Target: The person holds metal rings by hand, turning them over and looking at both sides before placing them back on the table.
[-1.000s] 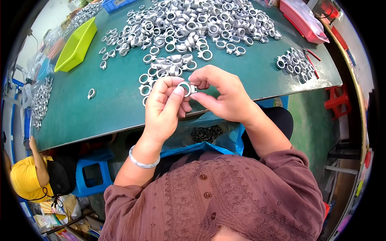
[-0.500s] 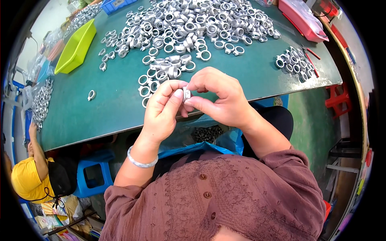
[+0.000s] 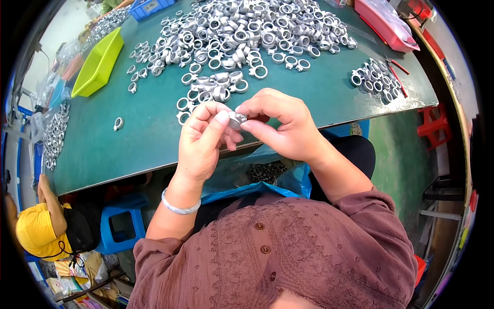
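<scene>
Between both hands, just over the table's near edge, is a silver metal ring clamp. My left hand is closed on it, thumb on top and fingers beneath. My right hand pinches its lug end between thumb and forefinger; the fingertips hide part of that end. Just beyond my hands, a strip of loose ring clamps leads back to a large heap of the same clamps. A single clamp lies apart on the left.
The green table bears a yellow-green bin, a blue bin and a pink tray. Red-handled pliers lie beside a small clamp pile. A blue bag holds dark parts below. A person in yellow sits left.
The clamp has turned between my fingers, now showing more of its band. My left hand has shifted slightly left, its lower fingers loosening. My right hand stays nearly in place.
</scene>
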Motion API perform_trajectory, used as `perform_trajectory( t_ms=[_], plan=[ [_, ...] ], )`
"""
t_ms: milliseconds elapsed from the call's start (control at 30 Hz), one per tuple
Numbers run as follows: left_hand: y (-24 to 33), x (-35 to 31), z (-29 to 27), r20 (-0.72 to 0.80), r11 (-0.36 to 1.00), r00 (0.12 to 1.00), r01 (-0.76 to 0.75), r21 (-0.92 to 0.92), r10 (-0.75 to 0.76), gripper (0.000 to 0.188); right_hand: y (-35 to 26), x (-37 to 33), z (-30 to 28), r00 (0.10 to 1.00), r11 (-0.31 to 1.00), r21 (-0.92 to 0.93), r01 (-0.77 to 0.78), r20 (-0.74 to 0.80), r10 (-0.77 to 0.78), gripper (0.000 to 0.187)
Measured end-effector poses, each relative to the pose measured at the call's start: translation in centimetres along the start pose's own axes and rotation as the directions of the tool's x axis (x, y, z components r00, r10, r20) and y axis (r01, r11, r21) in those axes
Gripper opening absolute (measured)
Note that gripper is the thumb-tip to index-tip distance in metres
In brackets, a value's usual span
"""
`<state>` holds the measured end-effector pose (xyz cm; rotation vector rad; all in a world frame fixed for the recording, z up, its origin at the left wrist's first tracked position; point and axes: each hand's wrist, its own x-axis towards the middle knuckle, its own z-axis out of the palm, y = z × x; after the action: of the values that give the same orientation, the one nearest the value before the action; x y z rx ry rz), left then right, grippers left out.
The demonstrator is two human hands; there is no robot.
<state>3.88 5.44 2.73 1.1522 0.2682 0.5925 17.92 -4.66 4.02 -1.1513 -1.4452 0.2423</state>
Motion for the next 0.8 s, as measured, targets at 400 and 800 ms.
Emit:
perform_trajectory(
  t_ms=[400, 800],
  plan=[
    [-0.86, -0.2, 0.18, 0.038, 0.955, 0.959, -0.284, 0.089, 0.282, 0.038, 0.45, -0.65, -0.04, 0.969, 0.926, 0.288, -0.246, 0.056, 0.24, 0.018],
    [-0.66, -0.65, 0.49, 0.083, 0.858, 0.916, -0.398, 0.325, 0.394, 0.057, 0.48, -0.89, -0.25, 0.955, 0.87, 0.395, -0.297, 0.094, 0.283, 0.021]
  ],
)
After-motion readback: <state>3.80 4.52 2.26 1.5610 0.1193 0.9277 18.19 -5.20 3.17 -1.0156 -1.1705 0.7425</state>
